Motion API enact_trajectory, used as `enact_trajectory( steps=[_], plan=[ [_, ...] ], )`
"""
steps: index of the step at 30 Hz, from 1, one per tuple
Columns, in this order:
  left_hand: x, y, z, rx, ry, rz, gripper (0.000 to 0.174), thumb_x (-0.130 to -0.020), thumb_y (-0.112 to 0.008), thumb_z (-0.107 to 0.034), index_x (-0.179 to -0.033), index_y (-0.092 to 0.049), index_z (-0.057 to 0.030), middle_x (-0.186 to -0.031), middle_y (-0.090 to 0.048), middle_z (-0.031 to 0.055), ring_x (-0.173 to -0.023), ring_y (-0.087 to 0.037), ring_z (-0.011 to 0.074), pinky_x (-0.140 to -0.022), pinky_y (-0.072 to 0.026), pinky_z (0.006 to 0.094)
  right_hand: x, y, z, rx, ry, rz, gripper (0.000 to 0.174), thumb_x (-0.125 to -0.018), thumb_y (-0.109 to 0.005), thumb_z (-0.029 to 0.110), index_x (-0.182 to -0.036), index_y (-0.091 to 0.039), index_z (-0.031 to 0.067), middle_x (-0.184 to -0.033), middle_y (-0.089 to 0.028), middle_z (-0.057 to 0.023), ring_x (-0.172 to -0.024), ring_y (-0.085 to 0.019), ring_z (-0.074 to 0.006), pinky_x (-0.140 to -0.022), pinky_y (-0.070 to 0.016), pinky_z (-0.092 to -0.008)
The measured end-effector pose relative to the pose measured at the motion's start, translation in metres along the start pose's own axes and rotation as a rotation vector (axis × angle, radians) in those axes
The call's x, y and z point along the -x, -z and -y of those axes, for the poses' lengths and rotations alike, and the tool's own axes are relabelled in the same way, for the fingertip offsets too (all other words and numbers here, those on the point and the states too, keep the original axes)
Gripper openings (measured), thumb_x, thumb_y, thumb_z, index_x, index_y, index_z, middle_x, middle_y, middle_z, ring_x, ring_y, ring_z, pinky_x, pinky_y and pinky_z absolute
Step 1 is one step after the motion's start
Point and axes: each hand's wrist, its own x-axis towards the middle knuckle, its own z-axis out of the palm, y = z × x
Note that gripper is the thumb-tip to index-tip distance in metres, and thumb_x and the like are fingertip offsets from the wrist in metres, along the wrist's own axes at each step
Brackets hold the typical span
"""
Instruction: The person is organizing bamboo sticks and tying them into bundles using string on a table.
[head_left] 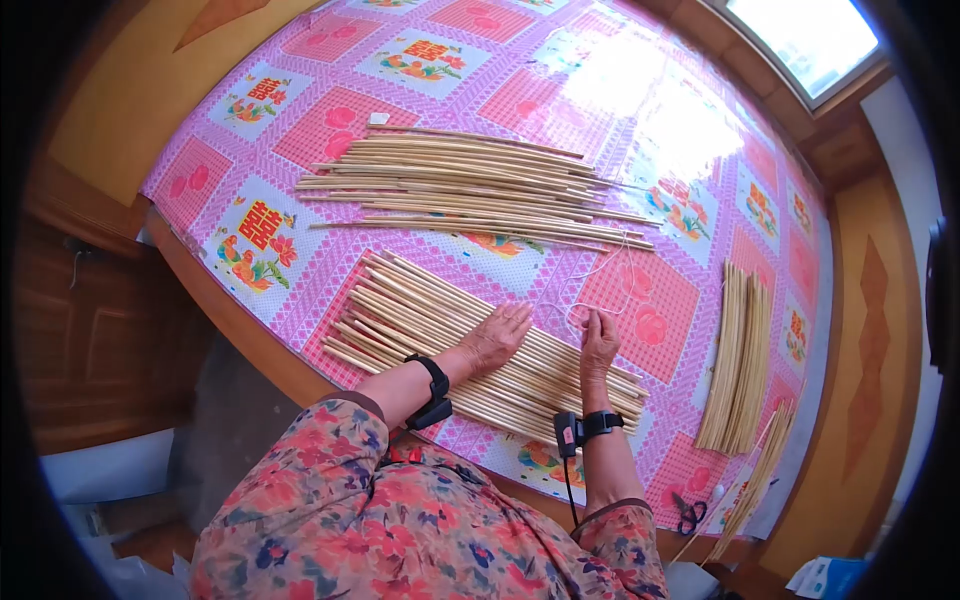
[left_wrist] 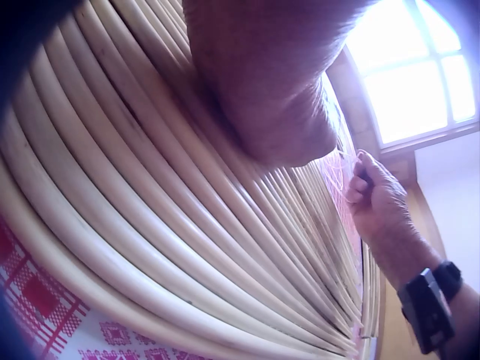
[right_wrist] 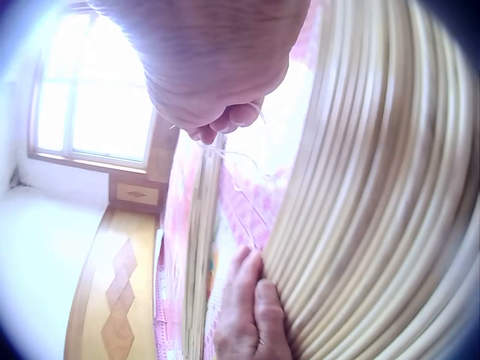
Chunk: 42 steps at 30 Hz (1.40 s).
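Note:
A row of pale, slender wooden sticks (head_left: 440, 310) lies side by side on the patterned tablecloth, close in front of the person. On the far part of this row rests the left hand (head_left: 497, 338), its fingers extended; the right wrist view shows that hand (right_wrist: 251, 311) at the row's edge. The right hand (head_left: 600, 345) is raised over the row's right part and pinches a thin white string (right_wrist: 240, 156) between curled fingers. Beyond the hands, the string loops loosely over the cloth. Several strands run down toward the left fingertips in the right wrist view.
Behind the row, a looser pile of sticks (head_left: 460, 180) spreads across the cloth. To the right lie a bundle of sticks (head_left: 735, 360) and some thinner sticks (head_left: 757, 475) reaching the table edge. Scissors (head_left: 690, 513) lie near that edge. A small white piece (head_left: 378, 118) sits behind the pile.

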Motion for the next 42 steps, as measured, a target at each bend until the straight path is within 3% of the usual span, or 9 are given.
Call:
enact_trajectory(
  steps=[3, 9, 16, 19, 21, 22, 27, 31, 42],
  plan=[
    [0.000, 0.000, -0.001, 0.037, 0.002, 0.009, 0.038, -0.081, -0.040, -0.012, -0.114, -0.043, 0.0068, -0.127, -0.036, 0.0231, -0.122, -0.033, 0.0320, -0.102, -0.0231, 0.0436, -0.015, 0.039, 0.052, -0.118, 0.016, -0.089, 0.015, -0.087, -0.051, 0.017, -0.090, -0.059, 0.0042, -0.063, -0.051, 0.0021, -0.042, -0.036, -0.0008, -0.036, -0.0273, -0.0143],
    [-0.001, 0.004, -0.002, 0.069, 0.013, 0.009, 0.038, -0.080, -0.038, -0.009, -0.114, -0.042, 0.0076, -0.127, -0.037, 0.0234, -0.122, -0.032, 0.0327, -0.103, -0.0220, 0.0427, -0.058, 0.168, 0.213, -0.464, 0.521, -0.529, 0.024, -0.086, -0.052, 0.021, -0.100, -0.051, 0.0020, -0.064, -0.043, -0.0005, -0.049, -0.038, -0.0052, -0.039, -0.0302, -0.0182],
    [-0.002, 0.000, 0.000, 0.037, -0.010, -0.024, 0.037, -0.079, -0.040, -0.009, -0.112, -0.044, 0.0075, -0.125, -0.038, 0.0229, -0.121, -0.034, 0.0322, -0.102, -0.0230, 0.0427, -0.003, 0.116, 0.385, -0.286, 1.308, -0.709, 0.025, -0.086, -0.049, 0.020, -0.100, -0.049, -0.0006, -0.066, -0.046, -0.0061, -0.061, -0.051, -0.0145, -0.062, -0.0463, -0.0243],
    [-0.001, -0.002, -0.001, 0.039, -0.011, -0.039, 0.036, -0.079, -0.041, -0.009, -0.111, -0.046, 0.0065, -0.125, -0.039, 0.0222, -0.120, -0.034, 0.0321, -0.102, -0.0234, 0.0427, 0.005, 0.092, 0.408, -0.127, 1.371, -0.779, 0.027, -0.086, -0.048, 0.018, -0.105, -0.047, -0.0013, -0.068, -0.050, -0.0073, -0.064, -0.054, -0.0158, -0.068, -0.0474, -0.0250],
    [-0.001, -0.001, -0.001, 0.039, -0.009, -0.047, 0.035, -0.079, -0.041, -0.009, -0.110, -0.046, 0.0063, -0.125, -0.039, 0.0220, -0.120, -0.034, 0.0320, -0.102, -0.0234, 0.0428, -0.022, 0.100, 0.388, 0.341, 1.304, -0.619, 0.029, -0.086, -0.047, 0.016, -0.108, -0.047, -0.0018, -0.069, -0.053, -0.0068, -0.062, -0.054, -0.0142, -0.065, -0.0473, -0.0243],
    [-0.001, 0.000, -0.001, 0.046, -0.003, -0.047, 0.035, -0.079, -0.041, -0.009, -0.111, -0.046, 0.0062, -0.125, -0.039, 0.0218, -0.120, -0.035, 0.0320, -0.102, -0.0233, 0.0428, -0.030, 0.077, 0.380, -0.093, 0.955, -0.428, 0.029, -0.086, -0.048, 0.014, -0.109, -0.049, -0.0022, -0.069, -0.053, -0.0051, -0.060, -0.053, -0.0124, -0.063, -0.0468, -0.0230],
    [-0.002, 0.001, -0.002, 0.084, 0.010, -0.042, 0.036, -0.079, -0.042, -0.009, -0.112, -0.045, 0.0056, -0.125, -0.039, 0.0211, -0.121, -0.033, 0.0316, -0.102, -0.0226, 0.0431, -0.083, 0.023, 0.203, 0.186, 0.362, 0.125, 0.016, -0.085, -0.053, 0.014, -0.096, -0.063, 0.0086, -0.075, -0.059, -0.0004, -0.065, -0.052, -0.0074, -0.059, -0.0429, -0.0207],
    [-0.002, 0.000, -0.003, 0.106, 0.050, -0.022, 0.038, -0.079, -0.046, -0.014, -0.113, -0.045, 0.0040, -0.127, -0.038, 0.0194, -0.121, -0.032, 0.0311, -0.102, -0.0219, 0.0433, -0.068, -0.025, 0.105, 0.895, 0.622, 0.388, 0.008, -0.077, -0.059, 0.015, -0.082, -0.060, 0.0090, -0.078, -0.057, -0.0105, -0.075, -0.056, -0.0294, -0.064, -0.0465, -0.0372],
    [-0.005, 0.041, 0.017, 0.119, -0.006, 0.054, 0.040, -0.077, -0.055, -0.027, -0.109, -0.049, -0.0031, -0.120, -0.045, 0.0144, -0.116, -0.039, 0.0275, -0.098, -0.0250, 0.0469, -0.069, -0.033, 0.057, 1.051, 0.788, 0.598, 0.009, -0.078, -0.057, 0.017, -0.083, -0.061, 0.0108, -0.077, -0.055, -0.0084, -0.074, -0.055, -0.0273, -0.067, -0.0448, -0.0374]
  ],
)
